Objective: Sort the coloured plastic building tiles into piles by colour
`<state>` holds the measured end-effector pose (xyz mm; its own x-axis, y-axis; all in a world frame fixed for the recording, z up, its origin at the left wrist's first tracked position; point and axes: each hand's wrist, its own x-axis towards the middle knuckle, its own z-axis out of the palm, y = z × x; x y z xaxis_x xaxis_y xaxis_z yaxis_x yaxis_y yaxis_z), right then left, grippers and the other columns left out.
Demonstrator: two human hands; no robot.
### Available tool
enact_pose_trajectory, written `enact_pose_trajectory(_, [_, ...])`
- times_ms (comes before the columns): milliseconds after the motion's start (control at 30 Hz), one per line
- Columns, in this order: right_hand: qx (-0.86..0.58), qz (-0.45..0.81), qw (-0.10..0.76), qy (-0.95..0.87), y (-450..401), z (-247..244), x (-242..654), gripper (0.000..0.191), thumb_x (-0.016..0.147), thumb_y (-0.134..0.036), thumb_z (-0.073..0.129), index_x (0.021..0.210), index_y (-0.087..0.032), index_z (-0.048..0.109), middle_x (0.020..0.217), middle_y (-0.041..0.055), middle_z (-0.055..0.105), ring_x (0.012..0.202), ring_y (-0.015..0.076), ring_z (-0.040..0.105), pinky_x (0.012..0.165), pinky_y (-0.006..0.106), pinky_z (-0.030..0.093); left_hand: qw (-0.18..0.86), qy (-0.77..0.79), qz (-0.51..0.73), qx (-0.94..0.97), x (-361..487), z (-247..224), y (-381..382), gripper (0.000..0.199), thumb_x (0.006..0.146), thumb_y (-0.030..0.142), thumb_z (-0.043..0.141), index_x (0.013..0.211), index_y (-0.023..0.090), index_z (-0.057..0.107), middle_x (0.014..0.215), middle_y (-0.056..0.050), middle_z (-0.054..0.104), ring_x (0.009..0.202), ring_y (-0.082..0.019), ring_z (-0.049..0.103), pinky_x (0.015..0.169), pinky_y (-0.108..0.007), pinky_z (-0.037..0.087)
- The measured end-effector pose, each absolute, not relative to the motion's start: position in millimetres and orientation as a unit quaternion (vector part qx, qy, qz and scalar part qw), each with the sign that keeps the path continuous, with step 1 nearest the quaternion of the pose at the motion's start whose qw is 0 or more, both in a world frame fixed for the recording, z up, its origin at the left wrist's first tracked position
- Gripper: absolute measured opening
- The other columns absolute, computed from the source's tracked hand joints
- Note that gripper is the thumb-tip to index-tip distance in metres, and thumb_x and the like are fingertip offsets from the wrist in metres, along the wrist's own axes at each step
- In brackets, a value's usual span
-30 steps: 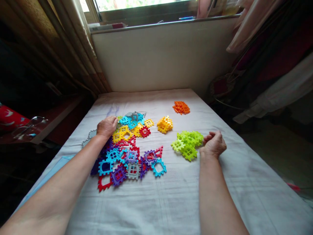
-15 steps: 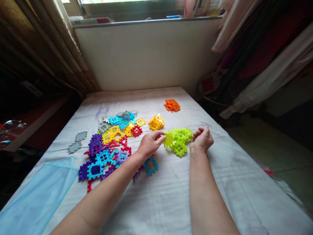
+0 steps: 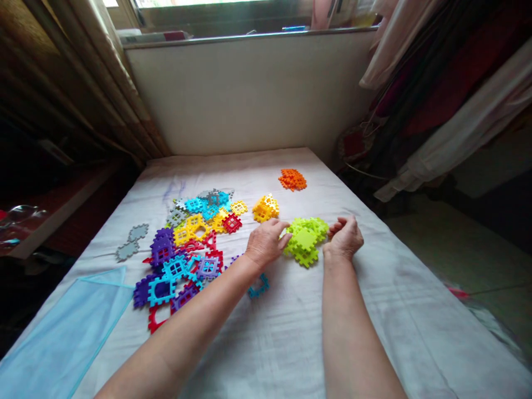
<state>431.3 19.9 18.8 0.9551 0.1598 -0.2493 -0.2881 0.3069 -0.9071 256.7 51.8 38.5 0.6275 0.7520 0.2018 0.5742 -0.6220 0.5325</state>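
Note:
A pile of lime-green plastic interlocking tiles with notched edges lies between my hands, a solid tile flat on top. My left hand is at the pile's left side, thumb and fingers apart, holding nothing. On the other side, my right hand rests on the sheet with its fingers curled in, close to the green tiles. No tile shows in it. Just beyond my left hand sits a small stack of yellow tiles.
A mixed heap of purple, blue, red and yellow tiles spreads left of my left forearm. Orange tiles lie farther back. Two grey tiles and a light-blue mesh bag are at the left on the white sheet.
My left hand has moved right and let go of the solid green tile, which now lies on top of the green pile. My right hand has hardly moved.

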Motion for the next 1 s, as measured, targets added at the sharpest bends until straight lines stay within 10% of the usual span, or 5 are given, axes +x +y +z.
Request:
enact_pose_trajectory(333, [-0.58,0.133,0.803,0.037,20.3,17.4,429.8,0.023,0.076,-0.036,0.057,0.063,-0.018,0.055,0.046,-0.0082,0.047,0.038,0.0052,0.043,0.034,0.013,0.032,0.01,0.579,0.072,0.812,103.8,53.1,141.6,0.035,0.092,0.037,0.046,0.115,0.026,0.07,0.119,-0.005,0.071,0.108,-0.024,0.064,0.091,-0.032,0.049])
enact_pose_trajectory(1000, [-0.595,0.132,0.793,0.031,19.1,19.7,426.0,0.02,0.076,-0.031,0.056,0.062,-0.018,0.055,0.046,-0.0077,0.047,0.039,0.0055,0.043,0.034,0.014,0.031,-0.005,0.657,-0.076,0.75,-13.0,55.1,191.4,0.048,0.079,0.063,0.051,0.099,0.027,0.076,0.128,-0.008,0.068,0.116,-0.035,0.061,0.087,-0.039,0.049])
